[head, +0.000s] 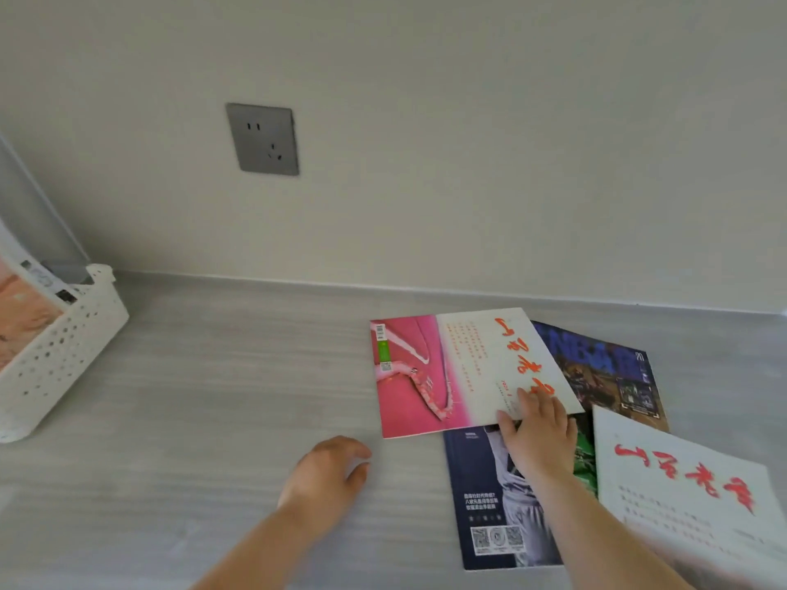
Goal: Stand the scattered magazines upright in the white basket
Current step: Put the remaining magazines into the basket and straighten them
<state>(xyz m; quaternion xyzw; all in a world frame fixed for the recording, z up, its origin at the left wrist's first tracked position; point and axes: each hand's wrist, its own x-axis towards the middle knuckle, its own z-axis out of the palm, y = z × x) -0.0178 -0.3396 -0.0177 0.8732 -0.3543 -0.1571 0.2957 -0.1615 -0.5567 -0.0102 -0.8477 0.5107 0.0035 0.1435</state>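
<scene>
Several magazines lie scattered flat on the right of the grey counter. A pink-and-white magazine (447, 372) lies on top, with my right hand (538, 436) pressing its near right corner, fingertips on the cover. Under it are a dark blue magazine (481, 504), a dark NBA magazine (613, 368) and a white magazine with red script (690, 487) at the far right. My left hand (328, 470) hovers over bare counter, fingers loosely curled, holding nothing. The white perforated basket (64, 347) stands at the far left with a pink-covered magazine (23, 317) leaning inside it.
The counter (221, 398) runs back to a pale wall with a grey power socket (262, 139). A grey upright panel (30, 206) stands behind the basket at the left edge.
</scene>
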